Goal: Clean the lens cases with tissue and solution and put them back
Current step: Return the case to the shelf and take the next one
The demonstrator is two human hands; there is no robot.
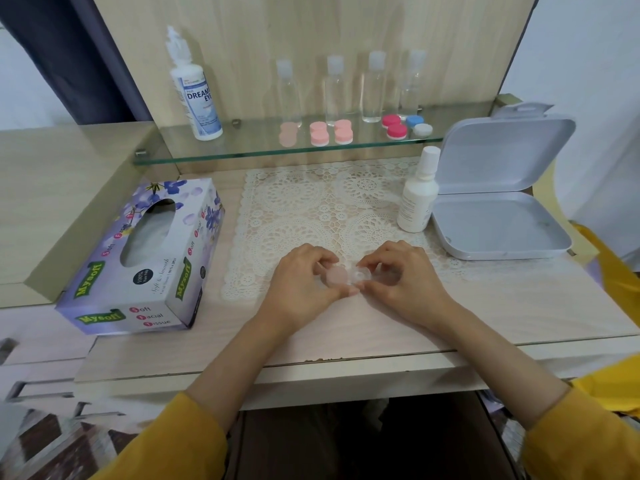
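A pale wooden desk [485,306] fills the view from my head camera. A glass shelf [242,147] runs across its back panel. At the right, a white hinged box [498,223] lies open, lid propped up behind it. At the left sits a purple floral tissue box [104,289], its long side angled toward me. A lace mat [311,209] covers the desk's middle.

A large white solution bottle [199,98] stands upright at the shelf's left end, well apart from four clear bottles [374,88] lined up farther right. A small white bottle [417,199] stands on the mat's right edge, just beside the open box. Five spare lens cases [319,133] rest in a row before the clear bottles: three pink, one magenta, one blue and white.

My left hand [304,282] and right hand [401,278] meet at the mat's near edge, both sets of fingers curled. Between them I hold one lens case [346,276], its long axis running left to right. My left fingers pinch the end with the pink cap [337,278]; my right fingers pinch the clear end. Nothing lies between my hands and the bottles.
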